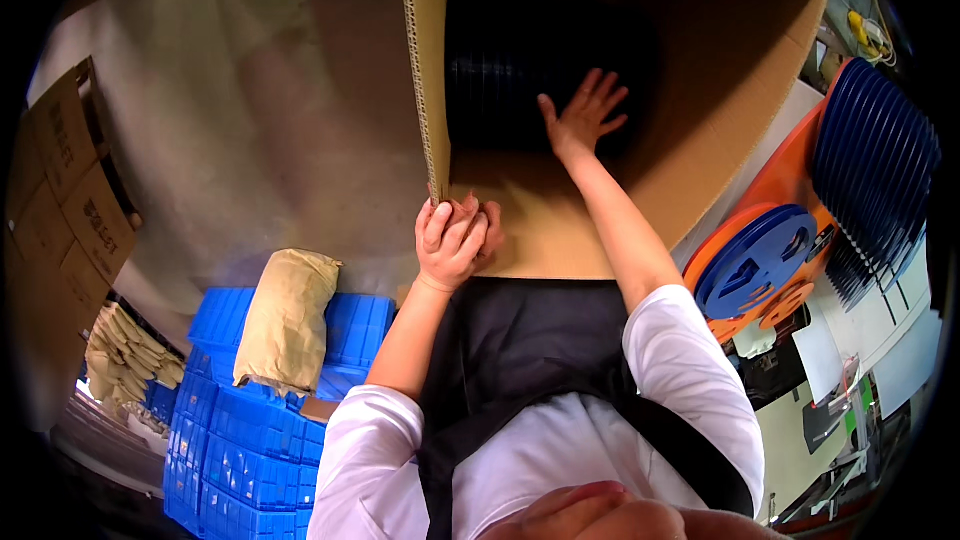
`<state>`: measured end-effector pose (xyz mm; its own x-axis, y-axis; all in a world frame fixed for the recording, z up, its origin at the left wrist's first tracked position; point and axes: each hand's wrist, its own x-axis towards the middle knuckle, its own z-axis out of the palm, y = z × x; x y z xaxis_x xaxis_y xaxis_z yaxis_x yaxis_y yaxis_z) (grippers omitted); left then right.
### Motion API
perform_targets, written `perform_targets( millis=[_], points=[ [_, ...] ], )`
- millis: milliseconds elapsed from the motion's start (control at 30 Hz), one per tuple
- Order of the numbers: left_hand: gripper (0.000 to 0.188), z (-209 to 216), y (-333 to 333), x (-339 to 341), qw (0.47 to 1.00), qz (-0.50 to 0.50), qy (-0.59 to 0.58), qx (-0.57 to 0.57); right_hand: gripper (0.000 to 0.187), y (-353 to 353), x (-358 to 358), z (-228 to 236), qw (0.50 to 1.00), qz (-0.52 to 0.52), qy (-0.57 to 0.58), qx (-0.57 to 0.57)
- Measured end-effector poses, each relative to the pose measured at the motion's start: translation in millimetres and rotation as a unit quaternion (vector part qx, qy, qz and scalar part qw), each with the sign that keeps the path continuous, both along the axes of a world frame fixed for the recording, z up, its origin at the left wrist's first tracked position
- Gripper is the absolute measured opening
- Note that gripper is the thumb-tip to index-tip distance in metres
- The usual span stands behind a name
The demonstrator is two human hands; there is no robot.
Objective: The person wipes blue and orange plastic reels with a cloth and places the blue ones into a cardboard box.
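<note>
A cardboard box (540, 252) holds a dark ribbed stack (495, 80).

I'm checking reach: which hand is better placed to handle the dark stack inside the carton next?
Probably the right hand: it is inside the carton, spread open by the dark stack, contact unclear. The left hand is curled at the carton's edge.

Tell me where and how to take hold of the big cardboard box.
Probably best by the bare edge of its left wall, coming from the open side of the cardboard box: that edge is thin and exposed along its length, so a hand should clasp over it. The left hand is curled at its near end.
</note>
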<state>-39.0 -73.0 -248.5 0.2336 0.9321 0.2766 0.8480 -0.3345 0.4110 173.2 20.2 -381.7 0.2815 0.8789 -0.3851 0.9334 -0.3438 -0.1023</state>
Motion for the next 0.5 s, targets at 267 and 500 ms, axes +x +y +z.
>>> perform_targets(
  millis=[267,500],
  points=[
    [0.022,-0.2,-5.2,-10.8,0.998,-0.008,0.046,-0.041,0.081,-35.4,5.8,18.0,0.998,0.032,0.045,-0.032],
    [0.019,-4.9,1.6,-12.7,0.997,0.02,0.066,-0.021,0.078,-28.9,19.6,29.2,0.997,0.05,0.055,-0.004]
  ],
)
